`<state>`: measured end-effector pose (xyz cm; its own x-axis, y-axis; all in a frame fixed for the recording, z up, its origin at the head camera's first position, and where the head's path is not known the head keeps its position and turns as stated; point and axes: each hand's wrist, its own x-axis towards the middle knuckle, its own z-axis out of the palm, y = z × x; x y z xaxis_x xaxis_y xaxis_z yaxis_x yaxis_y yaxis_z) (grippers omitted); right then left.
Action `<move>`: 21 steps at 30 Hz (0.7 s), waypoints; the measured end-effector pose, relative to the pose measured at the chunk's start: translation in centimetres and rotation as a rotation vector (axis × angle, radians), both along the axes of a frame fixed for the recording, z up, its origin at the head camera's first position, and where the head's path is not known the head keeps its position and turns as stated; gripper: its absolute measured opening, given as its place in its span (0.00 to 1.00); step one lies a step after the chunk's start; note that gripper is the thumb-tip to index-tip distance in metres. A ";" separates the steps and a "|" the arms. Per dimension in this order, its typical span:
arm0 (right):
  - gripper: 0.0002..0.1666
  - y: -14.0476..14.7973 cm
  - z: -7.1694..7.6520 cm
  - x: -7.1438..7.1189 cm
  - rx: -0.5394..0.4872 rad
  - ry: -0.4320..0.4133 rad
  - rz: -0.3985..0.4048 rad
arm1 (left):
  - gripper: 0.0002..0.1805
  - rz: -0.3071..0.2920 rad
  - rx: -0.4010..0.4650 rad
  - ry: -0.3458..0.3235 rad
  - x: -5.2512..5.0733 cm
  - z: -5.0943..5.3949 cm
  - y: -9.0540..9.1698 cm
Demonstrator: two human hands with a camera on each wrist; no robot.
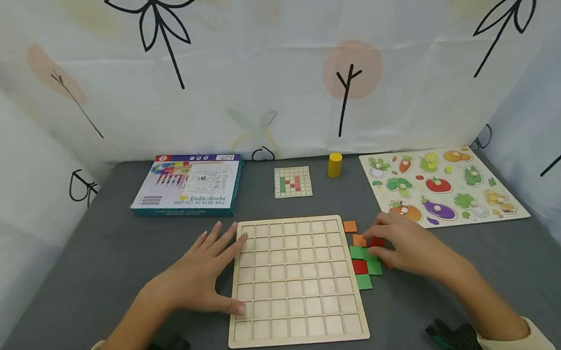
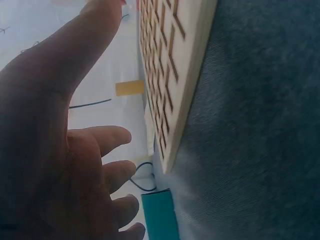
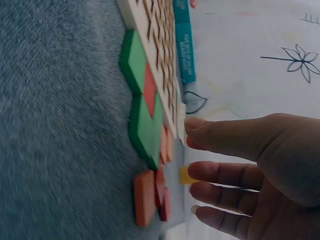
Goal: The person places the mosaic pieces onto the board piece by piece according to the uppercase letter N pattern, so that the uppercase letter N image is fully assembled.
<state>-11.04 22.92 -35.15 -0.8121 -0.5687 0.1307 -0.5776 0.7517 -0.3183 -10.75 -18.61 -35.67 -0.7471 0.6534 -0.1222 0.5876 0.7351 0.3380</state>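
Note:
A wooden grid board [image 1: 296,280] with rows of bare square cells lies flat on the dark table. My left hand [image 1: 196,276] has its fingers spread at the board's left edge, and the thumb touches the lower left part. Beyond the right edge is a loose cluster of square tiles: green ones [image 1: 364,282], a red tile [image 1: 360,267] and an orange tile [image 1: 350,226]. Over this cluster hovers my right hand [image 1: 409,244], fingers bent loosely and partly hiding some tiles. The right wrist view shows its thumb and fingers apart, holding nothing, above an orange tile [image 3: 145,197].
Behind the board lies a small card [image 1: 292,182] printed with a coloured grid pattern. A yellow cylinder [image 1: 334,165] stands beside it. At the back left is a flat box [image 1: 190,183]; at the back right, a vegetable puzzle board [image 1: 449,187] reaches close to my right hand.

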 end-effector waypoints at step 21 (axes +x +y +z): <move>0.14 -3.2 -1.5 -1.3 -0.078 -0.231 -0.096 | 0.75 -0.002 0.015 -0.127 -0.6 -2.4 -0.4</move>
<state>-12.36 19.77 -36.62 -0.8754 -0.4828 -0.0242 -0.4098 0.7678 -0.4925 -11.30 -19.05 -38.05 -0.7246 0.6576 -0.2061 0.5411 0.7281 0.4208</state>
